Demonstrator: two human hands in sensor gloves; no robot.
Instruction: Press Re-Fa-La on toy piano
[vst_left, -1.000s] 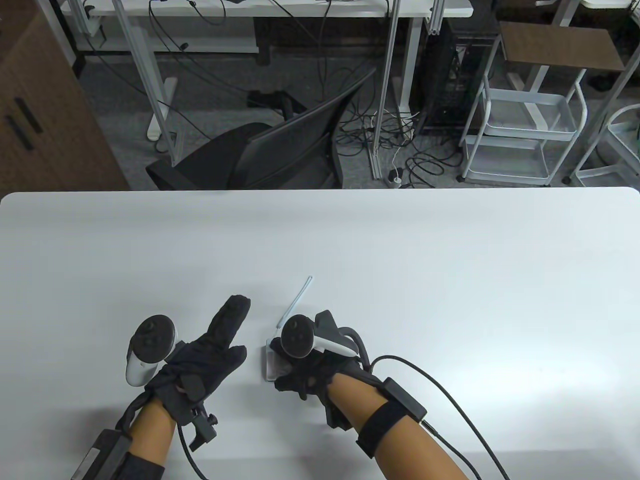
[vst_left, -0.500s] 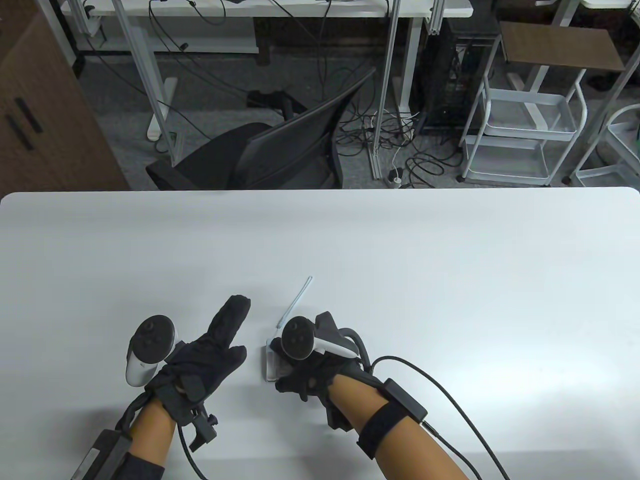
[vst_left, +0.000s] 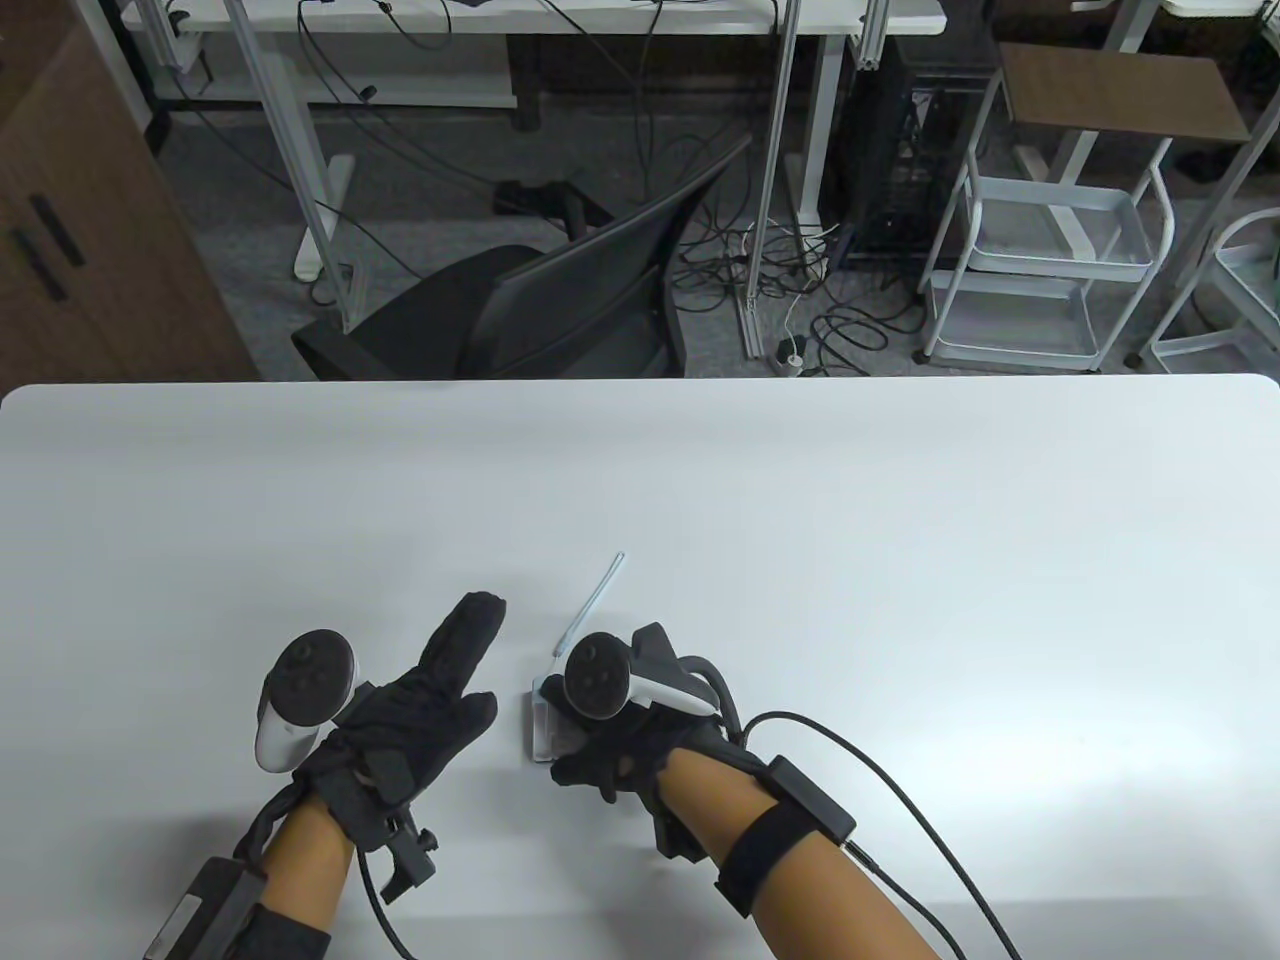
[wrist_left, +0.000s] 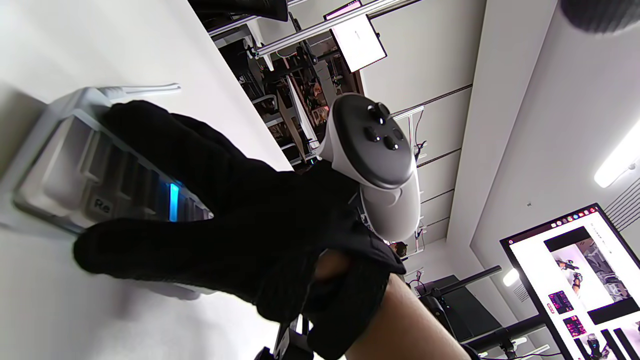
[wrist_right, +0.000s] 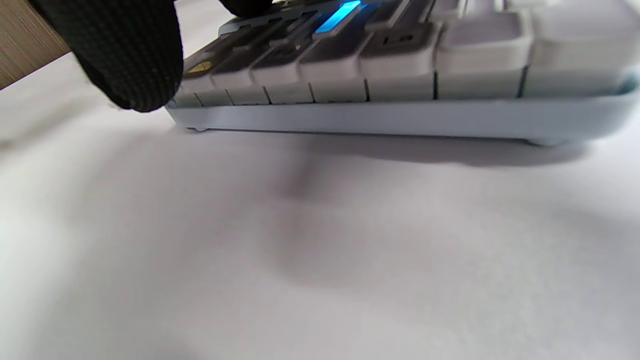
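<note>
The toy piano (vst_left: 541, 726) is small and pale blue with white keys, near the table's front middle, mostly hidden under my right hand (vst_left: 590, 735). In the left wrist view my right hand (wrist_left: 225, 200) lies over the keys, thumb in front of the piano's near edge. A key marked "Re" (wrist_left: 102, 204) shows beside a key glowing blue (wrist_left: 173, 202). The right wrist view shows the key row (wrist_right: 395, 70), the blue key (wrist_right: 337, 17) and one gloved fingertip (wrist_right: 130, 55) at the left end. My left hand (vst_left: 470, 660) lies flat and empty on the table left of the piano, fingers stretched out.
A thin white strap (vst_left: 592, 603) runs from the piano's back toward the table's middle. The white table (vst_left: 900, 560) reaches its far edge, with a black office chair (vst_left: 560, 300) behind it. Cables trail from both wrists.
</note>
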